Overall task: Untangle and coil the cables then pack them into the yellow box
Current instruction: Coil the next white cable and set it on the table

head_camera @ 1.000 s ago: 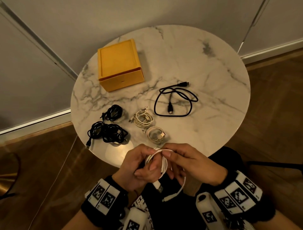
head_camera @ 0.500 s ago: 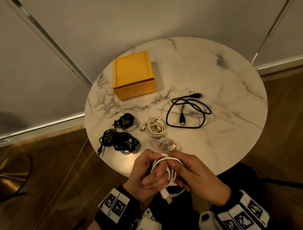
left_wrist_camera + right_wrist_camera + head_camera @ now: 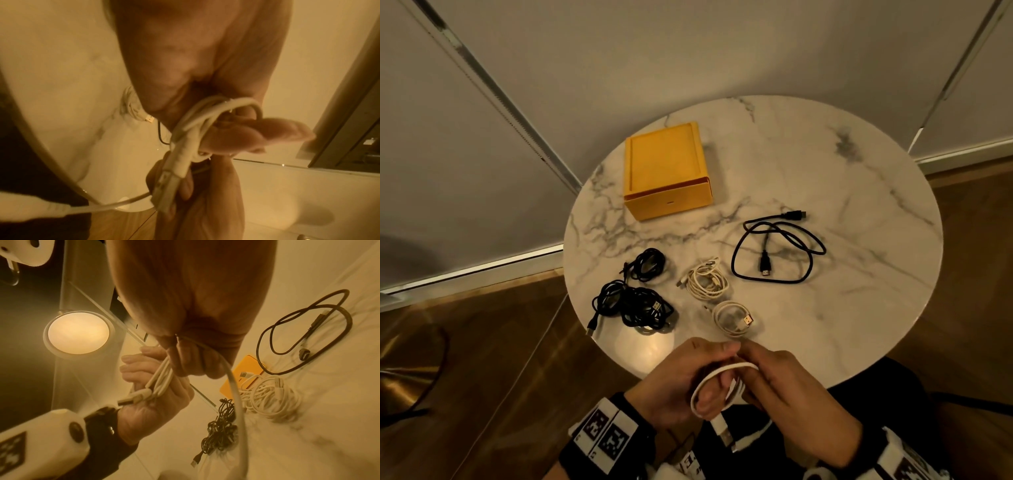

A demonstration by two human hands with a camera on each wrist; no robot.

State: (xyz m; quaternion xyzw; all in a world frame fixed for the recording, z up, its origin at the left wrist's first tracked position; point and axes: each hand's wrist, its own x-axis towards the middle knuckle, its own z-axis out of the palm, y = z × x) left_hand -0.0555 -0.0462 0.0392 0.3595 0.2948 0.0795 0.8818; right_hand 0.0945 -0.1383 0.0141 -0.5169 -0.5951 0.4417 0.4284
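Both hands hold a white cable in loops just off the near edge of the round marble table. My left hand grips the coil, its USB plug hanging below. My right hand pinches the free strand against the coil. The closed yellow box sits at the table's far left. On the table lie two coiled white cables, two black bundles, and a loose black cable.
The table stands against a light wall with a metal strip. Wooden floor surrounds it. A round lit lamp shows in the right wrist view. Bare marble lies at the table's far right.
The view has tilted, so the table and cables sit lower and further right in the picture. The hands keep hold of the white cable, with less loose tail hanging below.
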